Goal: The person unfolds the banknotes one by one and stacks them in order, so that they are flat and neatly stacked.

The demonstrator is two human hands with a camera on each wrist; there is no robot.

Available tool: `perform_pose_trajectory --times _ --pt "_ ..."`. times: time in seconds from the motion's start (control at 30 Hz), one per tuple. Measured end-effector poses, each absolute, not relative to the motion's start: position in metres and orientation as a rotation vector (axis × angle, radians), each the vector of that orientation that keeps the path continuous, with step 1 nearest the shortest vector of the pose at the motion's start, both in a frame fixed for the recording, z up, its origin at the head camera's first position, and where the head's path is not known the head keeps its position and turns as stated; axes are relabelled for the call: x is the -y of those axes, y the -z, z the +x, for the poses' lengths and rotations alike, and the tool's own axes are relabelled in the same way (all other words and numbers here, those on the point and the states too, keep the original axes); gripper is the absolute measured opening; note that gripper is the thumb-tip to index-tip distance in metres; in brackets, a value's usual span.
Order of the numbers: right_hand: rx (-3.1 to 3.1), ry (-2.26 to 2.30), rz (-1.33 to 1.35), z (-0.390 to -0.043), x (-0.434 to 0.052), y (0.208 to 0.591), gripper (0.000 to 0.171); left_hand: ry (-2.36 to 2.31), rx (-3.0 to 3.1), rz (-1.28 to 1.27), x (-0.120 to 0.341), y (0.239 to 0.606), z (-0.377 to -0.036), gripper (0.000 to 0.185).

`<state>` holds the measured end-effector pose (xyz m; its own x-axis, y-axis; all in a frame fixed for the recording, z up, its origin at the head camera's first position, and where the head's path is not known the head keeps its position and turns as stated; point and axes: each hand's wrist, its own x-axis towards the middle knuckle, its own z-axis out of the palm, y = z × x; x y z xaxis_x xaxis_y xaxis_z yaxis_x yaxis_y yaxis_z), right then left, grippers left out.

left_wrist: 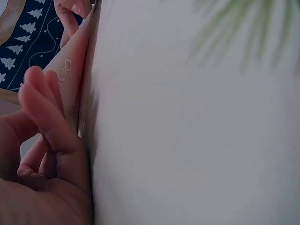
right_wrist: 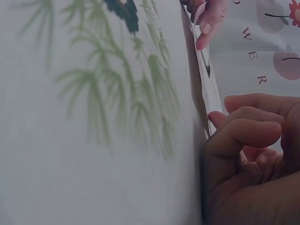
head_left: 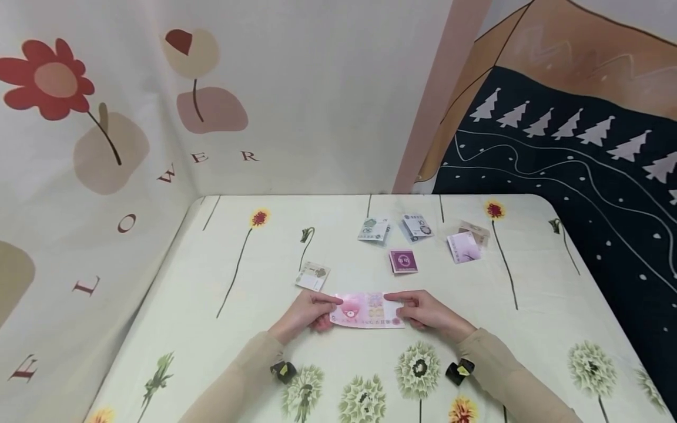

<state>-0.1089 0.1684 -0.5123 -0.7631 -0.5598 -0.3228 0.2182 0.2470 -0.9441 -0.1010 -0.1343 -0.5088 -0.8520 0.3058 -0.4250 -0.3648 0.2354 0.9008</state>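
A pink play banknote (head_left: 365,310) with a bear's face printed on it lies lengthwise between both hands, low over the table. My left hand (head_left: 308,311) pinches its left end, thumb and index finger at the edge. At the opposite end my right hand (head_left: 427,311) grips the note, index finger stretched along the top corner and the other fingers curled under. The left wrist view shows the note's pink face (left_wrist: 72,79) beyond the bent fingers. From the right wrist, the note appears almost edge-on, with the curled right fingers (right_wrist: 234,140) beside it.
Just beyond the left hand lies a folded beige note (head_left: 313,276). Farther back are a folded purple note (head_left: 404,262), folded green notes (head_left: 374,229), folded blue-grey notes (head_left: 417,226), and a lilac note (head_left: 464,247) overlapping a brown one (head_left: 478,232). A flower-printed cloth (head_left: 254,352) covers the table.
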Motion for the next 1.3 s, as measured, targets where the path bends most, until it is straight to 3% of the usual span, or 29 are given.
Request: perform_pose_trajectory --times 0.63,1.3 --pt "-1.989 1.572 -0.314 -0.118 -0.158 0.494 0.036 -1.637 -1.998 0.038 0.133 0.502 -0.099 0.029" --pt "-2.073 1.807 -0.218 -0.174 -0.131 0.45 0.043 -1.755 -1.897 0.129 0.128 0.498 -0.113 0.03"
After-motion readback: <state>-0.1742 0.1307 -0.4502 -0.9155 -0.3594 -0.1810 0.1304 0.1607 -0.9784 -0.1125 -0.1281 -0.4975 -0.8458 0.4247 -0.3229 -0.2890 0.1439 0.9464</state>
